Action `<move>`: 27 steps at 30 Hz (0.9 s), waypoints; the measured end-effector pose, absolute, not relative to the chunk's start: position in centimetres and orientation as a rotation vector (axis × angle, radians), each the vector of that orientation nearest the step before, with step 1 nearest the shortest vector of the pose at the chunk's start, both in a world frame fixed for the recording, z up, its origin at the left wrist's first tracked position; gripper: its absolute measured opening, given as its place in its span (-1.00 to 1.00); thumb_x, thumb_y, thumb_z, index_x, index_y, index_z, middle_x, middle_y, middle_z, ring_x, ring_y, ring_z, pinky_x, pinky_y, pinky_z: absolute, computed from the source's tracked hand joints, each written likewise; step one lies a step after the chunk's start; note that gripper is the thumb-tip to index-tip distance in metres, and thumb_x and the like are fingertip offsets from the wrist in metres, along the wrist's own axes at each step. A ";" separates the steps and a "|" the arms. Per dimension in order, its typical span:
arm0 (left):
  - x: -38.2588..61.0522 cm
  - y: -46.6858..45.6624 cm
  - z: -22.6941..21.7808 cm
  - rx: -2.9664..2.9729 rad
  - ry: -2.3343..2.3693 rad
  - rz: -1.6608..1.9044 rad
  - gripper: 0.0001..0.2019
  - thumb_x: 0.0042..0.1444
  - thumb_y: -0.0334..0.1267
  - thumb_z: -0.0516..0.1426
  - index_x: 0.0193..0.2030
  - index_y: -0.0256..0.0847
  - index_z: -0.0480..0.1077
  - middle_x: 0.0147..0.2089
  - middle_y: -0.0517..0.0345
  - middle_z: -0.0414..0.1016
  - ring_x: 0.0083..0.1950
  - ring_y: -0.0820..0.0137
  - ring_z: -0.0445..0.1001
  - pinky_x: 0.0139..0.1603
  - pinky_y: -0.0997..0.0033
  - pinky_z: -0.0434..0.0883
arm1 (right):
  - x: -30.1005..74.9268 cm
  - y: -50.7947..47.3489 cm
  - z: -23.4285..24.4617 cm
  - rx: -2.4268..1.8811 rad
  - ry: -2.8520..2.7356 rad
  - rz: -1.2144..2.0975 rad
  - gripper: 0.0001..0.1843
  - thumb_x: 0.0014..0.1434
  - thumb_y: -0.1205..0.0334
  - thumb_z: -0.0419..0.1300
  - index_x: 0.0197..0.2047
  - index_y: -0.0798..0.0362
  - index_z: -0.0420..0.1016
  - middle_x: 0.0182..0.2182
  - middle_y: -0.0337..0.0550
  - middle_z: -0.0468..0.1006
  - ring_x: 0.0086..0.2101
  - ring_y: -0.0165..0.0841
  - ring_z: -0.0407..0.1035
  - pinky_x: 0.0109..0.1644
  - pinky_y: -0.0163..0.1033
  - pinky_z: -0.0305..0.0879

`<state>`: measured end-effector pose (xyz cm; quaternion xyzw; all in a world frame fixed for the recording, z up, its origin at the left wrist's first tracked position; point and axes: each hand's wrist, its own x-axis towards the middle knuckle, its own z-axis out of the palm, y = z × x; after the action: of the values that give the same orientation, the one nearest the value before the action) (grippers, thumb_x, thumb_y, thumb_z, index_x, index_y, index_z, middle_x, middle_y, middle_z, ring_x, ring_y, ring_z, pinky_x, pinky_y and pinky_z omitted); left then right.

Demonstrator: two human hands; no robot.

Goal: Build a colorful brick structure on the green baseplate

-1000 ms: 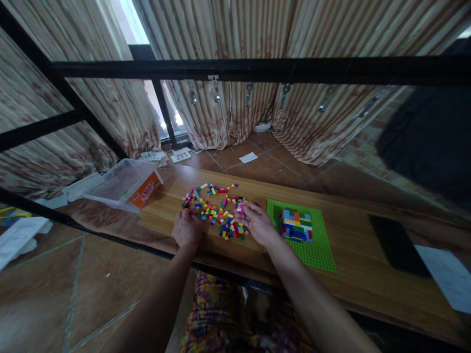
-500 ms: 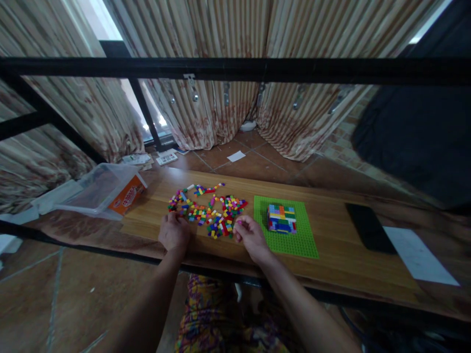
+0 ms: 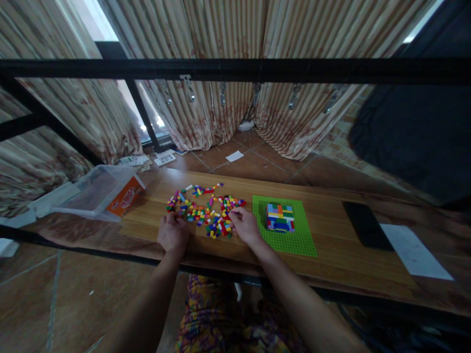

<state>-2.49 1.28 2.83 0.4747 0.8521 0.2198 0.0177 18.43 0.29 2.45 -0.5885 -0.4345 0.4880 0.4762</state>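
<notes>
A loose spread of small coloured toy bricks lies on the wooden table between my hands. At its left edge my left hand rests on the table with curled fingers, and what they hold, if anything, is hidden. My right hand is at the right edge of the bricks, thumb and fingers pinched on a small toy brick that is mostly covered. Right of that hand, a green baseplate bears a block-shaped build of coloured bricks, apart from both hands.
A clear plastic bin with an orange label stands at the left end of the table. On the right lie a black phone-like slab and a white paper sheet. A black metal bar crosses beyond the table, before striped curtains.
My right hand has moved slightly up and left, further over the loose bricks; the pink brick at its fingertips shows less now. My left hand stays nearly in place. The view has shifted slightly.
</notes>
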 end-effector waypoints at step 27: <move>-2.4 1.4 3.1 1.483 2.648 0.652 -0.74 0.20 -0.21 -0.01 -0.10 -0.13 0.46 -0.02 -0.03 0.47 -0.07 0.15 0.47 -0.22 0.26 0.35 | 30.9 -7.8 4.9 -1.555 -1.128 0.715 -0.77 0.07 0.04 0.27 -0.24 -0.03 0.61 -0.22 -0.12 0.64 -0.17 -0.20 0.50 0.04 0.00 0.34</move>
<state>-2.45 1.35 3.13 0.4777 0.8528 0.2101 0.0184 30.86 -7.83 4.87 -0.6483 -0.4702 0.2983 0.5193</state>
